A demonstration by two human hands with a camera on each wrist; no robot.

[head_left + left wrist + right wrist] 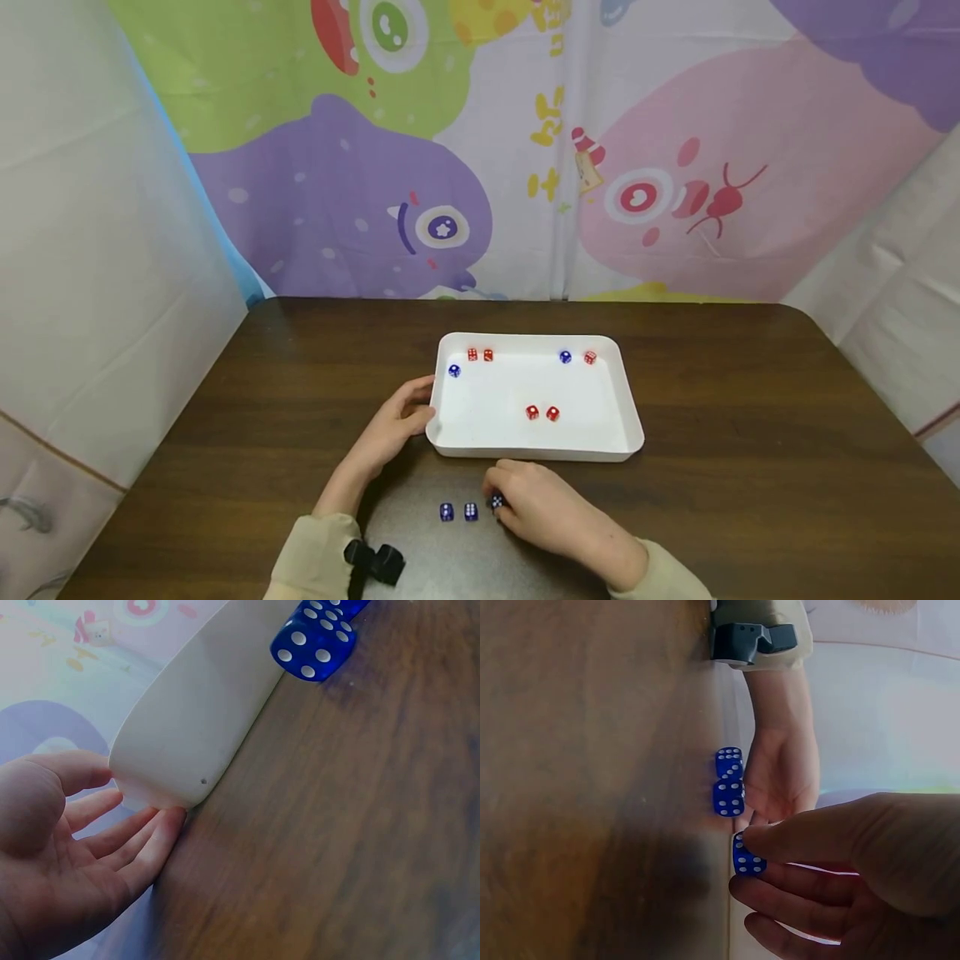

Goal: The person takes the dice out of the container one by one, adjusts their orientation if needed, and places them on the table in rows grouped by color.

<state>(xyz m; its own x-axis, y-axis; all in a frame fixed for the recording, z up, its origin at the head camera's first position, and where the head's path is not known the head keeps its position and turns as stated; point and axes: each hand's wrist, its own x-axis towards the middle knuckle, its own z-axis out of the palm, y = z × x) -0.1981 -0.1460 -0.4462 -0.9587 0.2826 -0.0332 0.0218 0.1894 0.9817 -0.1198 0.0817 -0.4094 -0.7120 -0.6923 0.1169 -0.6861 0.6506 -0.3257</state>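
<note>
Near the front of a white tray, my right hand pinches a blue die between thumb and fingers. To its left, a blue die and a second blue die sit side by side on the table. My left hand rests against the tray's left end. In the left wrist view, its loosely extended fingers touch the tray wall low down, with the thumb up by the rim.
Inside the tray lie several red dice, among them one red die near the middle, plus a blue die at left and another blue die at the back. A printed curtain hangs behind the brown table.
</note>
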